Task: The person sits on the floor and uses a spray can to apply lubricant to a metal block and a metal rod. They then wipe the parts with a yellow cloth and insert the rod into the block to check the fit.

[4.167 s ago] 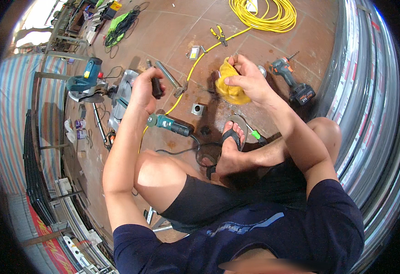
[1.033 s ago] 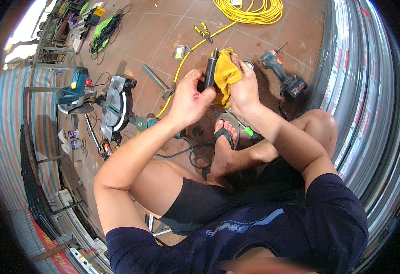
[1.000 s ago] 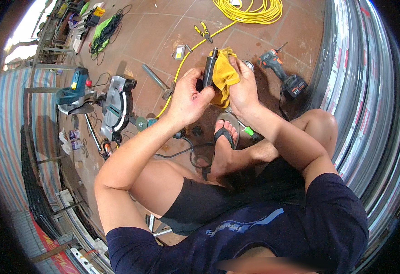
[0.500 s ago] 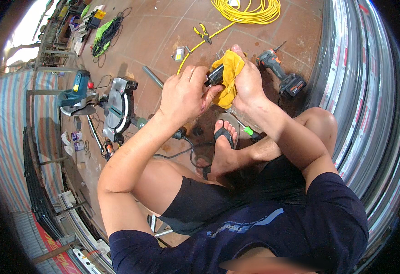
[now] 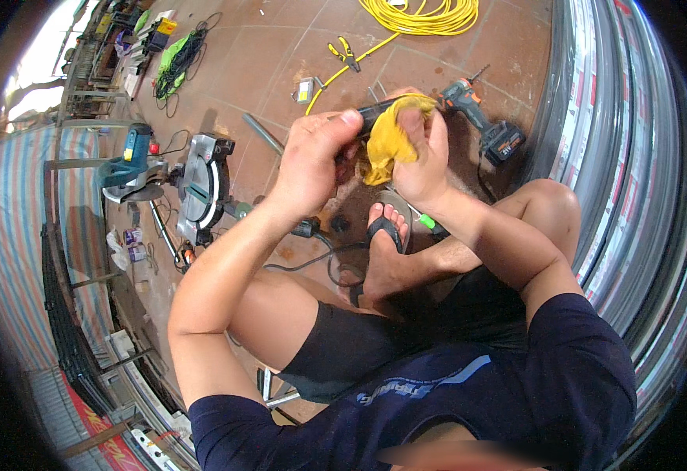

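Closed around one end of a dark, roughly cylindrical piece is my left hand, its thumb lying along the top. I cannot tell what kind of thing the piece is. My right hand grips a bunched yellow cloth, which is pressed against the piece and covers much of its right side. Both hands are raised above the tiled floor, in front of my sandalled foot. Just beyond the right hand lies a cordless drill with a bit fitted.
A coiled yellow hose and yellow-handled pliers lie on the far floor, near a small box. At left stands a mitre saw, with a grey tube nearby. Long wrapped metal profiles line the right side.
The dark piece has turned, and my left thumb now lies on top of it. My right hand has swung round, with the cloth wrapped over the piece differently.
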Motion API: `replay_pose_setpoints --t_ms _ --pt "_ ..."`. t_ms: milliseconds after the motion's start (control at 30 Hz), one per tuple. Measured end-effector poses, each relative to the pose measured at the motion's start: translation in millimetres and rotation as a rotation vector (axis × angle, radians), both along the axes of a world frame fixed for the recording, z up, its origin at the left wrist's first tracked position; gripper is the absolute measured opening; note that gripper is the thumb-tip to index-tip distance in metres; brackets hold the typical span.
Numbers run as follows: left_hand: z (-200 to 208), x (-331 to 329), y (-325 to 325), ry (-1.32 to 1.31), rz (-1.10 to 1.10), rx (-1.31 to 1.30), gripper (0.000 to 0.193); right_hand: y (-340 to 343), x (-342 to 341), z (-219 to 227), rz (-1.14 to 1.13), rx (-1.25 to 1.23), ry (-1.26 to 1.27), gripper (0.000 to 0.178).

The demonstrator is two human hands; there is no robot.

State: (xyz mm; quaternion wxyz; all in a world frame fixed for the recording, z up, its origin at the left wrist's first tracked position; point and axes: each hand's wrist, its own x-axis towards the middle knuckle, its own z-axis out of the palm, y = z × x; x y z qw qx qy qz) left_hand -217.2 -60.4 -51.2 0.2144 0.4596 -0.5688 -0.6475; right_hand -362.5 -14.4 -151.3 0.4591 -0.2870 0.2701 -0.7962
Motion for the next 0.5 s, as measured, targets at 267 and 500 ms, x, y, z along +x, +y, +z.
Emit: replay_pose_setpoints --t_ms 267,500 --pt "-5 12 -8 0.367 -0.013 0.472 0.067 -22 -16 -3 0.054 0.074 -0.121 0.052" --pt "-24 21 -8 0.076 0.054 0.003 0.057 -36 -42 9 0.274 0.159 -0.273 0.047"
